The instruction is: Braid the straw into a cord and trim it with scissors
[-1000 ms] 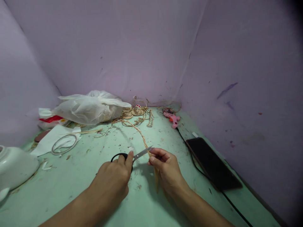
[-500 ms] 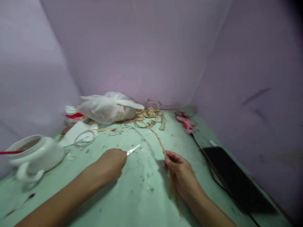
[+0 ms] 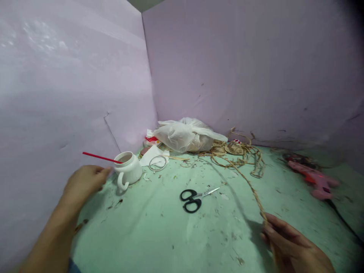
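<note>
My right hand [image 3: 290, 242] is closed in a pinch on a braided straw-coloured cord [image 3: 250, 185]. The cord runs back from my fingers to a tangle of similar strands by the back wall. At the left, my left hand [image 3: 87, 184] hovers just short of a white pot with a handle [image 3: 129, 169], its fingers loosely bent and apart, with nothing visible in them. A thin red stick [image 3: 99, 156] leans out of the pot's mouth. Black-handled scissors [image 3: 196, 199] lie on the green tabletop between my hands, blades toward the right.
A tied white plastic bag [image 3: 184, 136] rests against the back wall, beside the cord tangle [image 3: 254, 161]. Near the pot lie a white paper [image 3: 146, 157] and a wire ring [image 3: 157, 163]. At right is a pink glue gun [image 3: 318, 178] with a black cable.
My left hand has let go of the scissors, leaving them on the table, and moved left toward the pot. The view has swung left. My right hand keeps holding the cord.
</note>
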Available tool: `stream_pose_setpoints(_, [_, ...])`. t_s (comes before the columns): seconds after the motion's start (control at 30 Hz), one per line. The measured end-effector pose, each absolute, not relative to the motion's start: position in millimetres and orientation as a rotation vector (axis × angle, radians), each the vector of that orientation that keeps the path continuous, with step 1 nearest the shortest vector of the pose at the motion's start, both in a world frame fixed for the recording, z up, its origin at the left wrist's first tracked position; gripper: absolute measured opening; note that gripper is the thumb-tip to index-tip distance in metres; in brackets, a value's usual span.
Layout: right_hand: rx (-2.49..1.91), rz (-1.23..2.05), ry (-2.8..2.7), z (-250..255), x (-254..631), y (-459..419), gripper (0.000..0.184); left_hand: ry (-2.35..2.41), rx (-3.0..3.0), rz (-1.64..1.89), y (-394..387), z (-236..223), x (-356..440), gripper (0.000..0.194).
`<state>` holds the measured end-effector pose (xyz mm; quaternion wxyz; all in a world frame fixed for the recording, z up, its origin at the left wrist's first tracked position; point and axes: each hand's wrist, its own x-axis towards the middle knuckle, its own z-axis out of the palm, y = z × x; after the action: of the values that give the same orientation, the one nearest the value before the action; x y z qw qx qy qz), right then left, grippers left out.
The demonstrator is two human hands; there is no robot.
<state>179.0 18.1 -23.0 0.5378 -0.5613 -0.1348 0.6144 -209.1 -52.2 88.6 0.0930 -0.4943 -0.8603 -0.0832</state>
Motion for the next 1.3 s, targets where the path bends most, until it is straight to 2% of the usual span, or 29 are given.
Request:
stream_pose_setpoints(0.03, [-1.335, 1.459, -0.336, -23, 179, 18, 0.036, -2.703, -1.249, -0.587, -55, 84, -219, 0.045])
stream_pose_setpoints(0.1, [-1.34, 1.455, -0.368, -22, 179, 17, 0.035, -2.686, -1.077, -1.109, -55, 78, -226, 0.048])
stream_pose_setpoints(0.13, [-1.347, 1.452, -0.382, -22, 180, 17, 0.034, -2.651, -1.042, -1.264, -52, 76, -225, 0.052])
stream_pose_setpoints(0.2, [-1.35, 1.446, -0.409, -22, 180, 18, 0.034, -2.54, -1.086, -1.313, -45, 76, -216, 0.054])
stream_pose_setpoints(0.33, [-1.333, 1.464, -0.387, -25, 181, 20, 0.037, -2.315, -1.175, -0.851, -29, 82, -195, 0.042])
stream_pose_setpoints(0.47, [-1.335, 1.466, -0.367, -26, 181, 20, 0.04, -2.273, -1.315, -0.355, -12, 90, -176, 0.041])
stream_pose_setpoints(0.57, [-1.321, 1.476, -0.384, -23, 180, 19, 0.038, -2.429, -1.286, -0.326, -9, 95, -162, 0.035])
stream_pose_setpoints(0.67, [-1.3, 1.462, -0.414, -21, 179, 18, 0.034, -2.383, -1.113, -0.678, -21, 94, -144, 0.054])
stream_pose_setpoints(0.73, [-1.289, 1.438, -0.438, -21, 179, 18, 0.032, -2.201, -1.022, -1.006, -30, 85, -126, 0.047])
stream_pose_setpoints(0.77, [-1.281, 1.434, -0.455, -21, 178, 18, 0.032, -2.151, -1.096, -1.026, -32, 78, -115, 0.035])
stream_pose_setpoints(0.83, [-1.257, 1.452, -0.499, -21, 177, 17, 0.032, -2.003, -1.719, -0.851, -29, 62, -93, 0.017])
stream_pose_setpoints(0.9, [-1.214, 1.505, -0.547, -20, 175, 14, 0.032, -1.896, -2.352, -0.514, -16, 47, -71, 0.02])
stream_pose_setpoints(0.97, [-1.179, 1.545, -0.587, -17, 172, 12, 0.03, -1.879, -2.583, -0.154, 2, 36, -52, 0.023])
stream_pose_setpoints(1.1, [-1.125, 1.565, -0.671, -12, 167, 13, 0.024, -1.808, -2.664, 0.296, 27, 29, -32, 0.039])
stream_pose_setpoints(1.17, [-1.115, 1.556, -0.679, -10, 167, 15, 0.023, -1.844, -2.615, 0.356, 31, 28, -30, 0.046])
stream_pose_setpoints(1.3, [-1.137, 1.539, -0.732, -11, 171, 20, 0.024, -1.984, -2.548, 0.308, 33, 31, -35, 0.044])
